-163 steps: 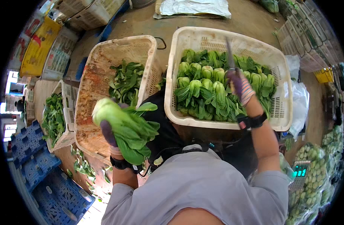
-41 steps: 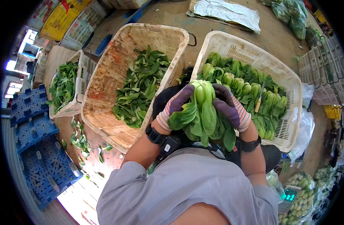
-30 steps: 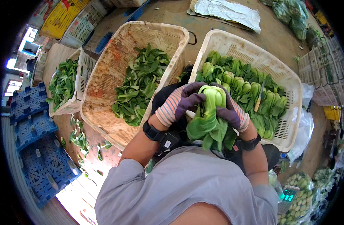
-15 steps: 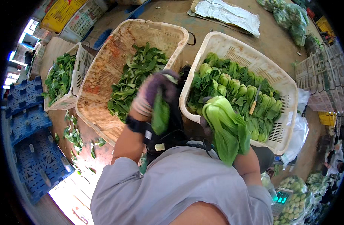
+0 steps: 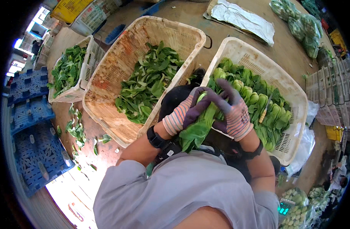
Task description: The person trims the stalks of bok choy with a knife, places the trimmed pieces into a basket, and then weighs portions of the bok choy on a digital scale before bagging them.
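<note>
Both hands' fingers are clamping a cabbage (image 5: 200,128) mid-frame: left hand (image 5: 184,114), right hand (image 5: 232,112), hiding its stem; leaf-filled crates (image 5: 106,87) are flanking them.

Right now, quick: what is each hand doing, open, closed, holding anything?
Left hand: closed on the bok choy, gripping near its base.
Right hand: also on the bok choy, fingers spread over its far side.
</note>
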### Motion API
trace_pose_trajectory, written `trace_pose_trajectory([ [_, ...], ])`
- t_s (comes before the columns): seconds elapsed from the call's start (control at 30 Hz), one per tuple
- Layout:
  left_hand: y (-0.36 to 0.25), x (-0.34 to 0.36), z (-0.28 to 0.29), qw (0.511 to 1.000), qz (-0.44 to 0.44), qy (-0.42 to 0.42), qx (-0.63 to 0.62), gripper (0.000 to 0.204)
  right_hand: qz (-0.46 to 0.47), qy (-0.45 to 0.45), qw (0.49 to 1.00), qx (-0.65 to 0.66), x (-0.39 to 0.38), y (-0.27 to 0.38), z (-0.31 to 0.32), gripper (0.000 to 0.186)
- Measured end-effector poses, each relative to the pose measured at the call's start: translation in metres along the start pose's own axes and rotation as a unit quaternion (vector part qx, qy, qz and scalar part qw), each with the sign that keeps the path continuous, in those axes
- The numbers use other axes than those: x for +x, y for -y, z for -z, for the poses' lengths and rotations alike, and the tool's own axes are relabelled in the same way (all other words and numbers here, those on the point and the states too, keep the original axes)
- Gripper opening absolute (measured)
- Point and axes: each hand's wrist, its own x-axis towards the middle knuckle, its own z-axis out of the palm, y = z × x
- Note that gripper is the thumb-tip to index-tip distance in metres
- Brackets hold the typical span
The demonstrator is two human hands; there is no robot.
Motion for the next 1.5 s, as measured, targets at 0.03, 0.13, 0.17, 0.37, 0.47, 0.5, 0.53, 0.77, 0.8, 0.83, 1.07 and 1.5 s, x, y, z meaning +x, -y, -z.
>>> trace_pose_trajectory([
  [0.03, 0.012, -0.002, 0.002, 0.990, -0.088, 0.016, 0.109, 0.041, 0.003, 0.073, 0.997, -0.019, 0.008, 0.004, 0.009, 0.067],
  [0.13, 0.018, -0.005, 0.001, 1.000, -0.016, 0.013, 0.016, 0.040, 0.029, 0.141, 0.989, -0.026, 0.014, -0.002, 0.013, 0.061],
  [0.17, 0.020, -0.007, 0.000, 0.994, 0.065, 0.001, -0.089, 0.042, 0.041, 0.144, 0.989, -0.020, 0.014, -0.006, 0.011, 0.060],
  [0.37, 0.047, -0.011, 0.016, 0.997, -0.020, 0.007, 0.073, 0.036, 0.062, 0.130, 0.989, 0.044, 0.022, -0.017, -0.007, 0.051],
  [0.47, 0.050, -0.025, 0.016, 0.987, 0.063, -0.021, -0.148, 0.039, -0.005, 0.130, 0.983, 0.127, 0.027, -0.023, -0.015, 0.035],
  [0.5, 0.033, -0.024, 0.012, 0.989, 0.056, -0.014, -0.139, 0.041, -0.097, 0.110, 0.968, 0.201, 0.026, -0.029, -0.019, 0.030],
  [0.53, 0.021, -0.023, 0.009, 0.990, 0.050, -0.007, -0.130, 0.043, -0.188, 0.088, 0.939, 0.273, 0.026, -0.039, -0.025, 0.026],
  [0.77, 0.007, -0.016, 0.024, 0.985, -0.016, -0.025, -0.169, 0.073, -0.149, 0.214, 0.943, 0.207, 0.112, -0.091, -0.045, 0.039],
  [0.8, 0.011, -0.013, 0.025, 0.972, 0.006, -0.046, -0.231, 0.077, -0.094, 0.096, 0.933, 0.334, 0.118, -0.072, -0.043, 0.044],
  [0.83, 0.018, -0.021, 0.031, 0.953, 0.029, -0.088, -0.290, 0.081, -0.064, 0.032, 0.881, 0.467, 0.128, -0.022, -0.016, 0.048],
  [1.07, -0.004, -0.014, 0.032, 0.833, 0.065, -0.056, -0.546, 0.079, -0.245, 0.089, 0.865, 0.428, 0.054, -0.035, -0.010, 0.035],
  [1.5, 0.017, 0.001, 0.012, 0.912, 0.133, -0.006, -0.388, 0.048, -0.096, 0.212, 0.920, 0.316, 0.035, -0.056, -0.018, 0.038],
])
